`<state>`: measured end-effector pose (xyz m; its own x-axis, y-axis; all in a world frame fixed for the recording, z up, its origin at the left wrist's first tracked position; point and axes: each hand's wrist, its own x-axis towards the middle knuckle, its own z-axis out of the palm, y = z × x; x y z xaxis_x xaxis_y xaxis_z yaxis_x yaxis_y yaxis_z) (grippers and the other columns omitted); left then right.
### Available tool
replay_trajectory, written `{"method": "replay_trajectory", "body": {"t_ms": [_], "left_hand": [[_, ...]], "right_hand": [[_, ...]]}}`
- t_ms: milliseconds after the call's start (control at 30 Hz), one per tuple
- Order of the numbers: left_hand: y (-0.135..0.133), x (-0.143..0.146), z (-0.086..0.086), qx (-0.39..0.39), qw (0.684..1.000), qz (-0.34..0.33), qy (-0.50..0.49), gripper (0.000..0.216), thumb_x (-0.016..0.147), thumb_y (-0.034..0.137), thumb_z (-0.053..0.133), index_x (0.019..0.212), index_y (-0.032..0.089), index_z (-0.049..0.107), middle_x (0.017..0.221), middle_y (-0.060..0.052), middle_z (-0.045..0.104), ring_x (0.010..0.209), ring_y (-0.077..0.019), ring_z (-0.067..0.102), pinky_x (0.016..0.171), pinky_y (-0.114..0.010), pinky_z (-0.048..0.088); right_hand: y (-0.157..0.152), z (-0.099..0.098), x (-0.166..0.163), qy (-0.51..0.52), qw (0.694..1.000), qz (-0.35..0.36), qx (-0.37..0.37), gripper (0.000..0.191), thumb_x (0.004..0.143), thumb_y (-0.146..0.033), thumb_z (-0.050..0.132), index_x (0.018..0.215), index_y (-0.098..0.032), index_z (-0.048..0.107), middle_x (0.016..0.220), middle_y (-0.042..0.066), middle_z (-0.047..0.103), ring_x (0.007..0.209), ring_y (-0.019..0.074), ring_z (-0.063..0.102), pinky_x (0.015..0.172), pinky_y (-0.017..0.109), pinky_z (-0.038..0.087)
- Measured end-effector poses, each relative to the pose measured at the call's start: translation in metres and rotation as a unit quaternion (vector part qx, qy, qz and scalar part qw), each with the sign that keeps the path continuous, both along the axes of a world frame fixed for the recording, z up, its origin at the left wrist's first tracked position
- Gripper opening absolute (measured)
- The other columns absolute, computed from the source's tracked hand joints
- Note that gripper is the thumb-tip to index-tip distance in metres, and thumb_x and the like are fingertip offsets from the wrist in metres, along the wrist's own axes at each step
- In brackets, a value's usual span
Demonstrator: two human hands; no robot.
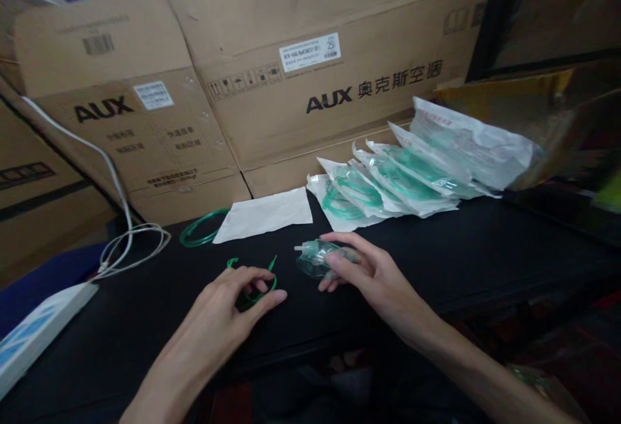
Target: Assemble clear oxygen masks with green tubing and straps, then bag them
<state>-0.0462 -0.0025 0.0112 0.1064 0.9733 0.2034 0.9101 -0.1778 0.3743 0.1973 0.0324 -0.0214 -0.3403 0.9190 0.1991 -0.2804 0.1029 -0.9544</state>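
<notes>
A clear oxygen mask [314,262] with a pale connector at its left end is in my right hand [361,265]. The fingers wrap round the mask from the right, just above the black table [310,314]. My left hand [242,291] has its fingers curled round a thin green elastic strap [274,265]. One end of the strap sticks up past the fingers, and the rest is partly hidden by them. Left thumb and forefinger are a little apart. Between the mask and my left hand lies a small gap.
Several packed mask sets [388,178] with green tubing lean in a row at the back right. A white wrapper [266,215] and coiled green tubing [198,230] lie before the cardboard boxes [272,120]. At left are a white power strip [43,330] and white cable [119,184].
</notes>
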Motion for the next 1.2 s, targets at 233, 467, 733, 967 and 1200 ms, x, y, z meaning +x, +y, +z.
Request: {"method": "replay_trajectory", "body": {"t_ms": [233,467,733,967,1200], "left_hand": [[0.011,0.017,-0.010,-0.007,0.999,-0.004,0.038,0.022,0.091,0.038,0.057,0.088,0.022,0.072,0.090,-0.005,0.073,0.089,-0.0256,0.066,0.084,-0.038,0.048],[0.004,0.031,0.000,0.029,0.995,-0.042,-0.091,0.033,0.094,0.049,0.054,0.107,0.026,0.075,0.102,-0.002,0.077,0.079,-0.0193,0.067,0.073,-0.029,0.050],[0.004,0.041,0.000,0.047,0.987,-0.050,-0.143,0.028,0.091,0.049,0.063,0.099,0.028,0.079,0.089,0.000,0.076,0.070,-0.0159,0.061,0.065,-0.026,0.046],[0.002,0.043,-0.002,0.070,0.979,-0.054,-0.186,0.021,0.089,0.044,0.068,0.095,0.027,0.078,0.071,0.003,0.062,0.060,-0.0122,0.051,0.059,-0.024,0.040],[0.004,0.045,-0.002,0.055,0.974,-0.068,-0.210,0.020,0.091,0.042,0.067,0.096,0.026,0.077,0.075,0.003,0.061,0.064,-0.0118,0.052,0.060,-0.023,0.040]], "right_hand": [[-0.002,0.006,0.001,0.019,1.000,-0.009,-0.021,0.040,0.088,-0.039,0.072,0.120,-0.019,0.058,0.086,0.003,0.074,0.078,0.0160,0.070,0.073,0.029,0.055],[0.001,0.002,0.002,0.053,0.997,0.004,-0.055,0.042,0.088,-0.036,0.074,0.120,-0.023,0.051,0.099,0.003,0.072,0.091,0.0182,0.072,0.084,0.033,0.055],[0.000,0.003,0.002,0.069,0.996,0.013,-0.061,0.043,0.089,-0.035,0.072,0.123,-0.023,0.050,0.108,0.005,0.071,0.096,0.0195,0.072,0.093,0.037,0.054],[-0.001,0.003,0.003,0.039,0.997,0.000,-0.069,0.056,0.081,-0.034,0.079,0.130,-0.023,0.053,0.120,0.006,0.067,0.104,0.0191,0.069,0.097,0.035,0.051],[-0.002,0.006,0.003,0.026,0.997,0.023,-0.066,0.053,0.082,-0.033,0.078,0.129,-0.023,0.058,0.127,0.007,0.066,0.114,0.0220,0.066,0.101,0.037,0.049]]}}
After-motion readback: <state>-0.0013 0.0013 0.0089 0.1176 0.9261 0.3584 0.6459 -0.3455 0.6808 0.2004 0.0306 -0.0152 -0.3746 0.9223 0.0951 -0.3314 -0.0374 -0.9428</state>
